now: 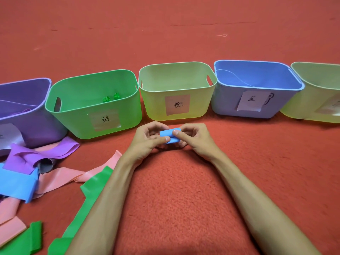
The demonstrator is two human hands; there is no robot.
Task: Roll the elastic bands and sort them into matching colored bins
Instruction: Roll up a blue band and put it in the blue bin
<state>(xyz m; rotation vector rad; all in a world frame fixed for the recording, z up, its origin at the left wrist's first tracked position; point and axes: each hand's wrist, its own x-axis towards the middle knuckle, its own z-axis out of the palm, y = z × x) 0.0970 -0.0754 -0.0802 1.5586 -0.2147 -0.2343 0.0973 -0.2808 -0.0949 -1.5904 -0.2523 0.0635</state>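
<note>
Head view: left hand (147,141) and right hand (196,138) both pinch the blue rolled band (170,136) held between them, thumbs on top, fingers curled under. The roll's long axis runs hand to hand, its end at the right hand a bit higher. It looks fully rolled, likely ready to drop. The blue bin (226,103) sits ahead and to the right of the right hand, apart from it. The right hand is nearer, so it's the better carrier. Loose bands (36,162) lie left of the left hand on the carpet (184,199).
</note>
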